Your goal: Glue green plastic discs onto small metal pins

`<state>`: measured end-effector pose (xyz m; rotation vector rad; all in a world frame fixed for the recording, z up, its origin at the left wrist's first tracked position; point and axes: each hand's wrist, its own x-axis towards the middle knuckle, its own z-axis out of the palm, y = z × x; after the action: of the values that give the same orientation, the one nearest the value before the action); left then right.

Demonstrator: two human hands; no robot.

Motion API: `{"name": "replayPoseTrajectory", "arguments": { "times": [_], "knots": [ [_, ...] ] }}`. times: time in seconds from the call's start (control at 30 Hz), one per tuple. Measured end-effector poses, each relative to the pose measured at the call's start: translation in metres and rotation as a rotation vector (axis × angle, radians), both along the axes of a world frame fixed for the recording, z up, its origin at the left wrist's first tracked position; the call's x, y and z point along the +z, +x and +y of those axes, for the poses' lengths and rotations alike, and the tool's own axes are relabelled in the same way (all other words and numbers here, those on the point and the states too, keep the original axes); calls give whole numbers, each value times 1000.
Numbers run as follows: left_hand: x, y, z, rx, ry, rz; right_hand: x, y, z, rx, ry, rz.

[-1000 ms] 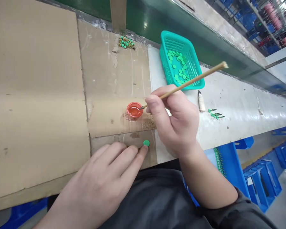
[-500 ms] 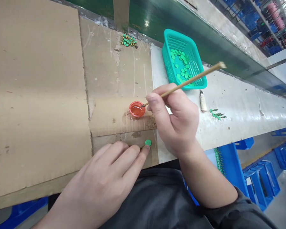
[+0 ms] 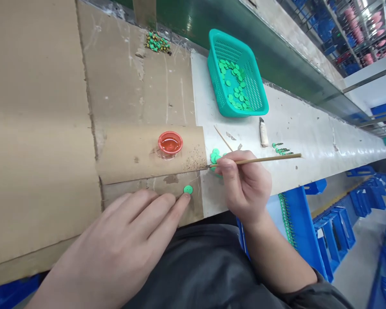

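My right hand (image 3: 246, 184) is closed in a pinch around a thin wooden paintbrush (image 3: 273, 158). Its dark tip is at the right edge of the cardboard, beside a patch of tiny brown specks (image 3: 195, 158). Several loose green buttons (image 3: 215, 157) lie partly hidden behind my right fingers. My left hand (image 3: 138, 236) rests on the cardboard with fingers stretched out, thumb hidden. One fingertip touches the near edge of a single green button (image 3: 188, 189), which lies flat. Farther back stands a small red cup (image 3: 170, 143) with liquid in it.
A teal basket (image 3: 214, 81) of green buttons stands at the back. A pile of green and gold pieces (image 3: 157, 42) lies at the back left. Rightward are a thin stick (image 3: 223, 138), a small whitish tube (image 3: 263, 134), and green-headed pieces (image 3: 281, 150). Blue bins (image 3: 336, 227) stand below.
The brush in my right hand has moved from the red cup's rim toward me and rightward, to the specks. My left fingertip remains at the button. The whole view has shifted slightly.
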<state>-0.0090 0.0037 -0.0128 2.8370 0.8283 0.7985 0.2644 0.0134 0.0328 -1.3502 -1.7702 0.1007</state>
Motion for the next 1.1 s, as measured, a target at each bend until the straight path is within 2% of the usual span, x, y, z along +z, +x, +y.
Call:
{"name": "replayPoseTrajectory", "arguments": {
  "times": [0.27,0.5,0.67,0.9,1.1],
  "knots": [
    [-1,-1,0,-16,-10,18,1,3,-1,-2,33,-19],
    [5,0,1,-20,-7,-20,-5,-18,-16,203,151,134],
    [7,3,3,10,38,-17,-9,-29,-20,228,222,81],
    [7,3,4,9,55,-7,-11,-25,-21,241,141,76],
    [8,3,5,-9,90,15,-11,-26,-21,230,135,93]
  ]
}}
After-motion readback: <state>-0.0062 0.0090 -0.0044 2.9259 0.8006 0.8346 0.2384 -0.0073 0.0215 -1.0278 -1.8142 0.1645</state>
